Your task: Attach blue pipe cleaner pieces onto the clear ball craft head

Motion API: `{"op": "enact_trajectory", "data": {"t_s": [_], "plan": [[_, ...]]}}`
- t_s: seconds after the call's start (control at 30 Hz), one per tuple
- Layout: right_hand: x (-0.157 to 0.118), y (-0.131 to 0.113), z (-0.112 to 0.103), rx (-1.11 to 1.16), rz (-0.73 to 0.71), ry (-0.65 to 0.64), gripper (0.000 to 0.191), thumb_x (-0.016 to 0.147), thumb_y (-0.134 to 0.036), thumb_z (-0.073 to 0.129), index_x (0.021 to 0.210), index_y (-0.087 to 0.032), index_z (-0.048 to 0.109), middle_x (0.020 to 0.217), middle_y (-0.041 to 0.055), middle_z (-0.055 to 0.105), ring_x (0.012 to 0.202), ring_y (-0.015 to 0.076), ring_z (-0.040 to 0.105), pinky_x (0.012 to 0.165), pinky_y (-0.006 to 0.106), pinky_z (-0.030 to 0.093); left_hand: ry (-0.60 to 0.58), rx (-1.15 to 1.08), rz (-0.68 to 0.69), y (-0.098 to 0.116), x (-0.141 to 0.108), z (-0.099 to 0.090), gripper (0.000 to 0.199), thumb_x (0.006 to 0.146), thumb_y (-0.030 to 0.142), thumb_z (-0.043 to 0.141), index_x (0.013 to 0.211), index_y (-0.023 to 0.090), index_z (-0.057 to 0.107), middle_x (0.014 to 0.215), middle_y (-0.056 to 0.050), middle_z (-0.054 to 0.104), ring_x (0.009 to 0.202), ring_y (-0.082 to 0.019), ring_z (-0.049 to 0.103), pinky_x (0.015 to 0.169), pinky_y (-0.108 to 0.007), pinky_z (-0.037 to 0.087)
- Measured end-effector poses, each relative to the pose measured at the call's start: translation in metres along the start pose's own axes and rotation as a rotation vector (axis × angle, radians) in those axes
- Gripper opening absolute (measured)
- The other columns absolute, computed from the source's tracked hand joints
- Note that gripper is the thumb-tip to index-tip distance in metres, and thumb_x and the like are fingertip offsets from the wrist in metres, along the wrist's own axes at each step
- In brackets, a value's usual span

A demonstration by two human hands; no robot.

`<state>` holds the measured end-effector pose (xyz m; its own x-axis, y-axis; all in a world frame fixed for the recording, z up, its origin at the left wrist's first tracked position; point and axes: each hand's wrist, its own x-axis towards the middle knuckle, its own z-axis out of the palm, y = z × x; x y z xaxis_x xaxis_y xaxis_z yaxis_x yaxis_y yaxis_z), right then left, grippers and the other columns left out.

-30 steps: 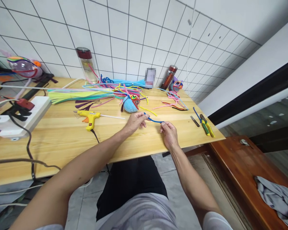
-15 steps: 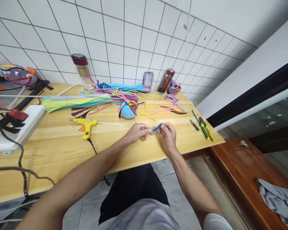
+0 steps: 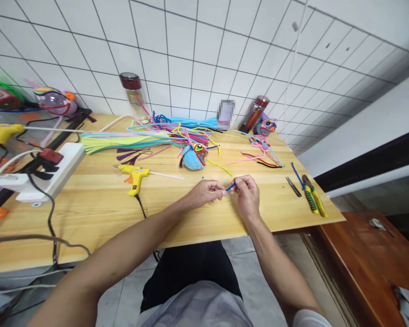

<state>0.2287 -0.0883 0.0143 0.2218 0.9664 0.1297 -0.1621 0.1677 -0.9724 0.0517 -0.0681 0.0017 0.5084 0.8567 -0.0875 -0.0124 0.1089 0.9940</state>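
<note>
A short blue pipe cleaner [image 3: 231, 186] stretches between my two hands above the near part of the table. One end is pinched by my left hand [image 3: 209, 192], its thumb and fingers pressed together. The other end sits between the thumb and fingertips of my right hand [image 3: 246, 193]. Just beyond them lies a yellow pipe cleaner [image 3: 221, 167]. Behind my left hand stands a round light-blue craft figure [image 3: 194, 157] wrapped in pipe cleaner, with a red-edged, colourful face.
A yellow glue gun [image 3: 134, 176] lies left, its cord running off the front edge. Pliers [image 3: 313, 196] and a small pointed tool [image 3: 293, 186] lie right. Bundled pipe cleaners [image 3: 122, 141], a glass bottle [image 3: 133, 97] and a brown tumbler [image 3: 255, 114] line the back. A power strip [image 3: 59, 168] sits left.
The view has swung left, so everything appears shifted right. Both hands still hold the blue pipe cleaner, and less of it now shows between them. A tiny blue bit now shows on the table.
</note>
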Motion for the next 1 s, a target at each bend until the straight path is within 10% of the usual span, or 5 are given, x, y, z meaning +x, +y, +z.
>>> {"op": "enact_trajectory", "data": {"t_s": [1.0], "plan": [[-0.007, 0.000, -0.009, 0.041, 0.119, 0.116, 0.031, 0.078, -0.040, 0.086, 0.070, -0.023, 0.061, 0.064, -0.0015, 0.070, 0.058, 0.0135, 0.063, 0.058, 0.027, 0.050, 0.287, -0.181, 0.047, 0.007, -0.003, -0.002, 0.040, 0.076, 0.053, 0.084, 0.075, 0.016, 0.070, 0.065, 0.001, 0.064, 0.053, -0.008, 0.048, 0.054, -0.024, 0.039]]}}
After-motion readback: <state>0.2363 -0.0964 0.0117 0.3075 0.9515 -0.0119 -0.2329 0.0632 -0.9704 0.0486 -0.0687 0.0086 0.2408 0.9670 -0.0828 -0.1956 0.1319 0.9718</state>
